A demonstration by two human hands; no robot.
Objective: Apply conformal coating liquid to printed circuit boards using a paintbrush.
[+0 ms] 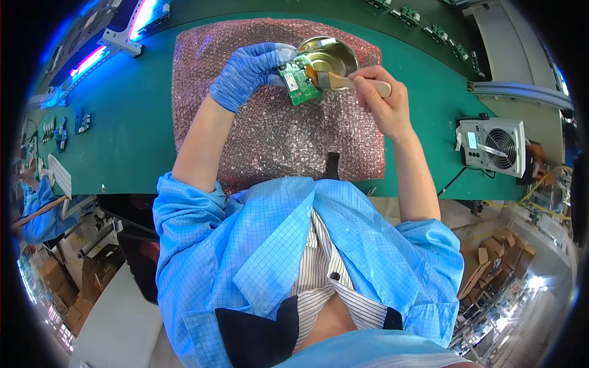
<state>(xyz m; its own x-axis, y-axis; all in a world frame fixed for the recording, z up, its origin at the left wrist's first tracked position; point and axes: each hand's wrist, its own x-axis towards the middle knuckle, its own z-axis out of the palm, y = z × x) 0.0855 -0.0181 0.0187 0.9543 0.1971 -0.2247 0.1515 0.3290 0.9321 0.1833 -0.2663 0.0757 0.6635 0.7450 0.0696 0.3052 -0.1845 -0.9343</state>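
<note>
My left hand (248, 72), in a blue knit glove, is closed on the left edge of a green circuit board (300, 88). The board is tilted and held up over a pink bubble-wrap sheet (276, 138). Bare, my right hand (383, 99) grips the pale handle of a flat brush (340, 81). Its brown bristles touch or overlap the board's right upper part. Just behind the board stands a round metal tin (351, 56), open at the top, with a shiny inside. Whether any liquid lies in it I cannot tell.
A green mat (423, 135) covers the bench under the bubble wrap. At the right stands a white fan unit (492, 147). Several blue boards (82, 120) lie at the left; more green boards (405, 15) line the back. A lit frame (116, 43) rises at the left back.
</note>
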